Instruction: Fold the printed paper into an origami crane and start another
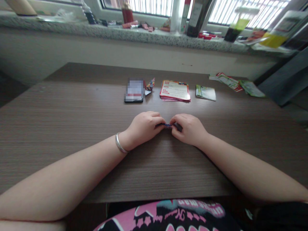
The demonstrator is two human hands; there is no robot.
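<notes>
Both of my hands rest on the brown wooden table (72, 122) near its middle, fingertips meeting. My left hand (143, 127), with a silver bangle on the wrist, and my right hand (189, 129) are closed together on a small folded piece of coloured paper (166, 125), of which only a thin blue and red edge shows between the fingers. Farther back lie a phone (134, 90), a small folded paper shape (149, 87) beside it, a stack of red and white leaflets (175, 91) and a green and white leaflet (205, 92).
More leaflets (237, 84) lie at the table's far right corner. A stone window sill (134, 32) behind the table carries bottles, jars and small clutter. A dark chair or panel (286, 80) stands at the right. The table's front edge is near my lap.
</notes>
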